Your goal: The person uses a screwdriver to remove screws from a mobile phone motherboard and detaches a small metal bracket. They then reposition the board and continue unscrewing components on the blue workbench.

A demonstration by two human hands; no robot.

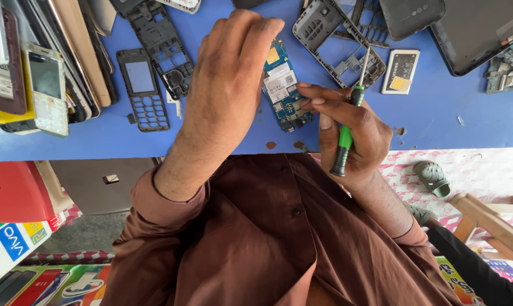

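On the blue table (438, 122), a small blue circuit board (283, 85) lies flat, right between the two hands. The left hand (228, 79) rests over the left side of the board. Its fingers (256, 34) are bent down together, and I cannot tell if they hold anything. The right hand (353, 136) has its fingers (324, 105) wrapped tight around a green and black screwdriver (347, 127). The thin metal tip points up and away, toward a grey phone frame (336, 39). A white battery (401, 71) lies just beside that frame. A black keypad cover (143, 88) sits to the left of the hands.
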